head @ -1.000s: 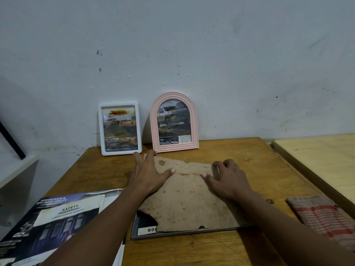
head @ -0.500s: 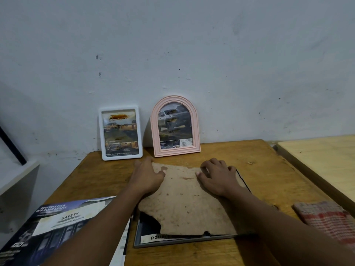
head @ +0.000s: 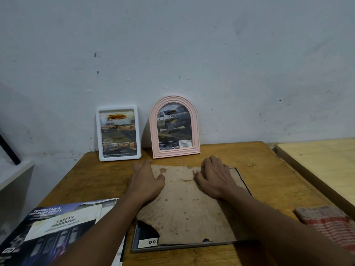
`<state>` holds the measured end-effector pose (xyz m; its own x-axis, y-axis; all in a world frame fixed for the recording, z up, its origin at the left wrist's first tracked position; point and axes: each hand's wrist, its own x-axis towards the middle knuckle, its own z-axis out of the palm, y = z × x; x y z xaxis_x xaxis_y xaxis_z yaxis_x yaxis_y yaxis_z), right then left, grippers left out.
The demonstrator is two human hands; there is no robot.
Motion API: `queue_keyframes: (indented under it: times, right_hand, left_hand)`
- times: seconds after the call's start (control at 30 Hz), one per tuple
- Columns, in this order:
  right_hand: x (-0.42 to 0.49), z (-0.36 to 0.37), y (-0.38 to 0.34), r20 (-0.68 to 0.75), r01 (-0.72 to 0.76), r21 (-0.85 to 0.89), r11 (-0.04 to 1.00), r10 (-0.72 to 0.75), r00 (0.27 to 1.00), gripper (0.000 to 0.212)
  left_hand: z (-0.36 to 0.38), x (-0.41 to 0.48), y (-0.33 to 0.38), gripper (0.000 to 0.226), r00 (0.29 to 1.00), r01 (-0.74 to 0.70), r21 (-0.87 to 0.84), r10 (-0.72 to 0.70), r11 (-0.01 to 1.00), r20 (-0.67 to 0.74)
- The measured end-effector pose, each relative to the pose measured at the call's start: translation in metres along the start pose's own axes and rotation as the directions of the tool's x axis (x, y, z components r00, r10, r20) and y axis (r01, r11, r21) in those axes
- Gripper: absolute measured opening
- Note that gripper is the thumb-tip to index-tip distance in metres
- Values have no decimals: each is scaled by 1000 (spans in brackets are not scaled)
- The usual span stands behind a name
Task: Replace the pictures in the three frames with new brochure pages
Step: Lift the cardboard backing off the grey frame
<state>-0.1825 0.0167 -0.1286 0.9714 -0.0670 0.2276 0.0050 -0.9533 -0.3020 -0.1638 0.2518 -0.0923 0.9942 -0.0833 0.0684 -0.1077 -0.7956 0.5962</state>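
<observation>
A grey frame (head: 178, 247) lies face down on the wooden table (head: 269, 175). A worn brown backing board (head: 184, 206) covers it, with a dark brochure page (head: 148, 236) showing at the near left corner. My left hand (head: 147, 182) rests flat on the board's far left corner. My right hand (head: 214, 177) presses flat on its far right part. A white frame (head: 118, 133) and a pink arched frame (head: 174, 126) stand against the wall, each holding a car picture.
An open car brochure (head: 57, 227) lies at the table's near left. A red checked cloth (head: 326, 223) sits at the near right. A paler wooden table (head: 322, 156) adjoins on the right. A white ledge (head: 13, 173) lies left.
Both hands have slid toward the far edge of the backing board, the right one moving to the right. The view has tilted slightly, so the frames sit lower in it.
</observation>
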Motion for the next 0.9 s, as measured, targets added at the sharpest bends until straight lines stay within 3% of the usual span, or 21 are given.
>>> queue_keyframes:
  times: [0.3,0.47,0.67,0.73,0.83,0.9]
  right_hand:
    - [10,-9,-11,-34,8,-29,1000,-8,999,39]
    - [17,-32,-8,-78,40,-70,997,-46,996,44]
    - [-5,-60,31,26,-336,-35,941,337,941,75]
    - [-20,-61,38,50,-381,145,913,377,925,78]
    - [-40,-60,32,141,-406,556,726,399,906,63]
    - [-49,-56,28,194,-400,653,643,368,909,51]
  left_hand:
    - [-2,6,-5,71,1000,5,-63,-6,998,-15]
    - [2,4,-6,66,995,-23,-198,4,980,-98]
    - [-4,2,-14,64,973,-105,-176,65,979,-223]
    - [-9,5,-18,66,971,-103,-141,69,985,-228]
    - [-15,8,-21,66,964,-94,-139,55,986,-262]
    - [-19,9,-22,66,961,-74,-165,26,984,-277]
